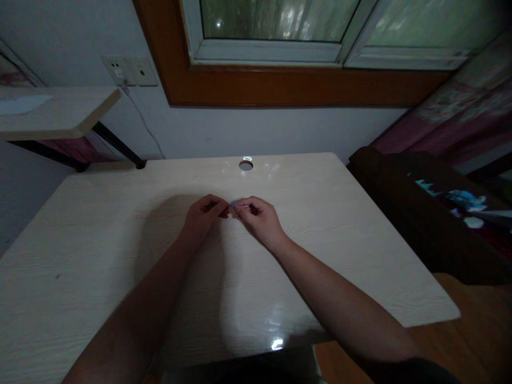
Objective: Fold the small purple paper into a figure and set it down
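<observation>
My left hand (206, 214) and my right hand (258, 215) meet above the middle of the pale wood-grain table (316, 213). Between their fingertips shows a small bluish-purple thing (233, 205), too small and dim for me to tell its kind. The right hand pinches it, and a thin pale part runs back between those fingers. At its left end the left thumb and fingers are pressed together, closed; whether they grip the same thing or another is hidden.
A round cable hole (246, 166) lies near the table's back edge. At the left a raised shelf (48, 120) stands on black legs. A cord (142, 120) hangs from the wall socket (130, 71). On the right is a dark wooden piece of furniture (400, 202) with cluttered items.
</observation>
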`<move>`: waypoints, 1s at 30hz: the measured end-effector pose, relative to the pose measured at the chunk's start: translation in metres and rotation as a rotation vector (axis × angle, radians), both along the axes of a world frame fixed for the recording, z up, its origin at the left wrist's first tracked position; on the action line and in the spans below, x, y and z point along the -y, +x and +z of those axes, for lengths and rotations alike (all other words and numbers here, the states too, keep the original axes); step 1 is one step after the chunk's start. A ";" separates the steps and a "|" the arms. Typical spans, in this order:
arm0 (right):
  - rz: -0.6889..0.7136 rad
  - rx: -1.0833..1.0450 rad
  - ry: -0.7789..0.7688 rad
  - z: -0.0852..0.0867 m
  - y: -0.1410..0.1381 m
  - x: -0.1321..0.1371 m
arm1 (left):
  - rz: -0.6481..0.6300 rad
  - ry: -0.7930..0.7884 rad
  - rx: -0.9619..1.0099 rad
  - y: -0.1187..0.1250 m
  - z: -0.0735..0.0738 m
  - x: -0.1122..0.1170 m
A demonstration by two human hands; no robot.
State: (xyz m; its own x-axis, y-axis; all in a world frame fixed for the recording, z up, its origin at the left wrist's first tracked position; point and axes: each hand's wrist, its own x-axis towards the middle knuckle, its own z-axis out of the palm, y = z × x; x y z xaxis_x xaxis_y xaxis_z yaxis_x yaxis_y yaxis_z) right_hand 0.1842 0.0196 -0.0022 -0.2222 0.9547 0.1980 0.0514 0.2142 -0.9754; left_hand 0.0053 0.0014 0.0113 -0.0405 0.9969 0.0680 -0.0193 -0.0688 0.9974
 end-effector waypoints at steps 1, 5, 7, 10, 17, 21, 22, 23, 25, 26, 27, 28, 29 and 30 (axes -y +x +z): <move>-0.007 -0.001 0.002 0.000 0.000 0.000 | 0.003 0.002 -0.001 0.000 0.000 0.000; 0.024 -0.048 -0.035 0.000 0.000 -0.001 | -0.006 0.019 -0.020 -0.001 0.000 0.000; 0.051 -0.052 -0.043 0.002 0.000 0.000 | -0.023 0.028 -0.034 0.000 -0.001 0.000; 0.070 -0.044 -0.052 0.004 0.000 0.000 | -0.041 0.040 -0.048 0.001 -0.002 0.000; 0.061 -0.143 -0.224 0.005 -0.001 0.000 | 0.138 0.278 -0.247 -0.003 0.000 0.003; 0.064 -0.216 -0.300 0.004 -0.002 -0.002 | 0.171 0.545 -0.533 -0.009 0.002 0.003; 0.072 -0.229 -0.308 0.003 -0.001 -0.002 | 0.167 0.607 -0.589 -0.010 0.002 0.003; 0.081 -0.242 -0.313 0.003 -0.001 -0.003 | 0.162 0.661 -0.632 -0.010 0.002 0.002; 0.104 -0.264 -0.320 0.003 -0.001 -0.003 | 0.155 0.737 -0.691 -0.010 0.001 0.001; 0.114 -0.271 -0.320 0.003 0.000 -0.003 | 0.151 0.759 -0.712 -0.010 0.001 0.001; 0.122 -0.275 -0.317 0.003 0.000 -0.002 | 0.149 0.772 -0.731 -0.010 0.000 0.000; 0.129 -0.272 -0.314 0.004 0.000 -0.002 | 0.147 0.779 -0.749 -0.010 0.000 0.000; 0.133 -0.265 -0.312 0.004 0.000 -0.002 | 0.150 0.785 -0.764 -0.009 -0.001 0.000; 0.137 -0.256 -0.309 0.005 0.000 -0.002 | 0.154 0.789 -0.776 -0.009 -0.001 0.000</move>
